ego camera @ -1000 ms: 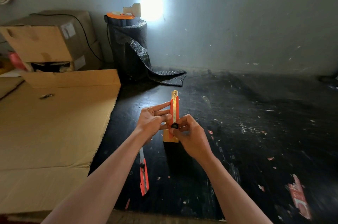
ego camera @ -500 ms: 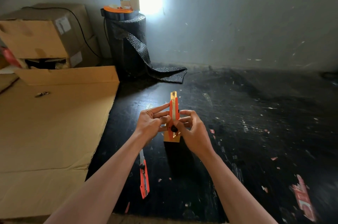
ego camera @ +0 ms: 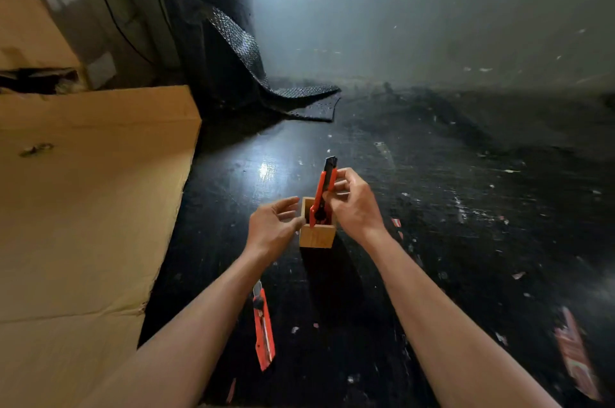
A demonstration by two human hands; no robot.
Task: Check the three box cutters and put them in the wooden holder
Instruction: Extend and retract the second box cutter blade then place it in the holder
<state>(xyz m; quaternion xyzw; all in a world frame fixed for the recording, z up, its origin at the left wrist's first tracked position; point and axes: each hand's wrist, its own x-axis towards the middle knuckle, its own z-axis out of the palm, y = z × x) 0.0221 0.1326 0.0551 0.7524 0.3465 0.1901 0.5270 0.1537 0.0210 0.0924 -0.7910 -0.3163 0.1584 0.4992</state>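
Since half a second ago the left hand (ego camera: 273,227) has let go of the orange box cutter (ego camera: 322,196) and dropped beside the wooden holder (ego camera: 316,230), while the cutter has tipped over, its lower end now dipping into the holder's square mouth. That left hand is loosely open, fingers curled and spread, thumb tip at the holder's near left corner; whether it touches the wood I cannot tell. The right hand (ego camera: 354,206) pinches the cutter's slim plastic body between thumb and fingers, with the dark end leaning up and away past the fingertips. Pale, smooth and boxy, the holder stands upright between the two hands on a glossy black floor (ego camera: 432,241) flecked with scraps. A second orange cutter (ego camera: 263,327) lies flat under the left forearm, well nearer than the holder. Flat brown cardboard (ego camera: 83,207) spreads out left of the left hand, and a dimpled black roll (ego camera: 216,38) stands beyond both hands.
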